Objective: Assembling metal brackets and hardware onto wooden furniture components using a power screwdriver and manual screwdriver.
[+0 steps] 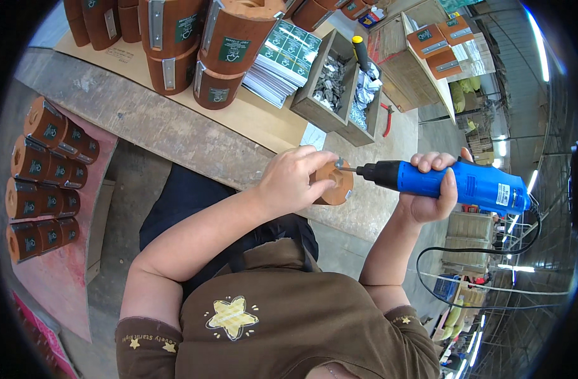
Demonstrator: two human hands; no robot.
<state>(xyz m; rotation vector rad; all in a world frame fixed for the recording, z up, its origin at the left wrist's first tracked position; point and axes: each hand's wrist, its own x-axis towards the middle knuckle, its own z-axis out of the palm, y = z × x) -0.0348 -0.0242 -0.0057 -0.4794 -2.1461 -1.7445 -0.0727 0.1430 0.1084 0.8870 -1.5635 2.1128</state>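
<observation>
My left hand (295,180) grips a small round brown wooden pot (336,183) and pinches a metal piece against its rim. My right hand (431,189) is wrapped around a blue corded electric screwdriver (456,183). Its black nose and bit (349,168) point left and touch the metal piece on the pot. Both hands are held just in front of the workbench edge, above my lap.
On the wooden workbench (175,126) stand stacked brown wooden pots (188,44), a pile of green-and-white labels (286,60), two wooden boxes of metal parts (330,82), a yellow-handled screwdriver (360,50) and red pliers (387,120). More pots (46,177) lie in rows at my left. The cord (491,252) hangs right.
</observation>
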